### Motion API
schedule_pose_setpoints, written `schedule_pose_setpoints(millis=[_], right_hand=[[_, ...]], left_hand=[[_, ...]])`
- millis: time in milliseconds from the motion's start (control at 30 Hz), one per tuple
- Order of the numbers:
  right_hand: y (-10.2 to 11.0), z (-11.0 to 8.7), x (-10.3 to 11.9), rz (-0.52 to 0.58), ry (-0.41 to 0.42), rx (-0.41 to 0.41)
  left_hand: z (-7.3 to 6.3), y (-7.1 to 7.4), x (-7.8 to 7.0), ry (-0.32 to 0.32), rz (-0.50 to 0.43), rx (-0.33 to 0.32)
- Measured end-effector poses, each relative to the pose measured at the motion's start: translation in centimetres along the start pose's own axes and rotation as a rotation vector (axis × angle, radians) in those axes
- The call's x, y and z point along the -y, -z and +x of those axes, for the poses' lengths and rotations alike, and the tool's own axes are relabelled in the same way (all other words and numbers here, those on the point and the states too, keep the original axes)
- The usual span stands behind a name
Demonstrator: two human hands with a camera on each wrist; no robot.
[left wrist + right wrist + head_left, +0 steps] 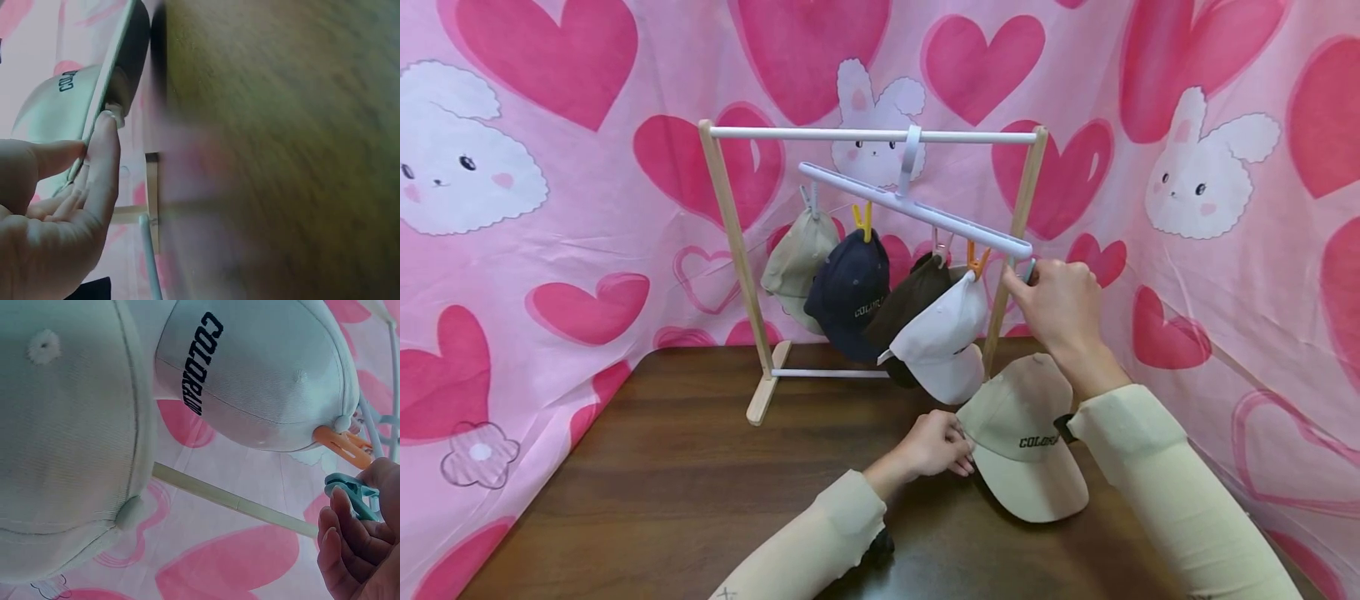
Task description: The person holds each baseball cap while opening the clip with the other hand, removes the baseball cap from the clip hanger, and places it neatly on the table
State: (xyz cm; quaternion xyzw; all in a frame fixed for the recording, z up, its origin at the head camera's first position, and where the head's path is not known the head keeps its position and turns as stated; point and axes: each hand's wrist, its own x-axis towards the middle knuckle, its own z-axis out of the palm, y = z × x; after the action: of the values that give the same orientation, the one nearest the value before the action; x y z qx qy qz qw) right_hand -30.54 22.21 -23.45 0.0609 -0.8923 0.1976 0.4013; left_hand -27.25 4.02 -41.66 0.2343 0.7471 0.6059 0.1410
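Item: beige cap (1021, 408), dark lettering on the front, in front of the rack's right end, crown up and brim toward the wearer of the camera. Left hand (934, 443): thumb and fingers pinched on the edge of the brim. Whether the brim touches the brown table (662, 467) cannot be told.

Item: teal clip (342, 485), just beside the hanger's lower end. Right hand (1063, 304): thumb and fingertips closed on the clip, the other fingers curled.

Item: one white hanger (951, 221), hooked on the top rod of a wooden rack (725, 208) (tilted, its right end well below its left).

Hanging from it, left to right: a pale beige cap (801, 250) on a pale clip (809, 200); a navy cap (848, 279) on a yellow clip (868, 223); a dark brown cap (917, 292) on a pink clip (938, 244); a white cap (947, 325) on an orange clip (977, 260).

Backing: pink cloth (1075, 83) printed with hearts and rabbits.
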Motion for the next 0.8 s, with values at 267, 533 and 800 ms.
schedule_pose_setpoints(millis=[267,533,800], right_hand=[[0.0,-0.1,0.0,0.0,0.008,-0.019],[0.2,-0.1,0.1,0.021,0.007,-0.008],[0.4,-0.2,0.0,0.026,0.008,-0.018]], left_hand=[[0.0,-0.3,0.2,0.052,0.104,-0.004],[0.2,0.1,0.3,0.047,0.184,-0.004],[0.2,1.0,0.4,0.006,0.212,-0.021]])
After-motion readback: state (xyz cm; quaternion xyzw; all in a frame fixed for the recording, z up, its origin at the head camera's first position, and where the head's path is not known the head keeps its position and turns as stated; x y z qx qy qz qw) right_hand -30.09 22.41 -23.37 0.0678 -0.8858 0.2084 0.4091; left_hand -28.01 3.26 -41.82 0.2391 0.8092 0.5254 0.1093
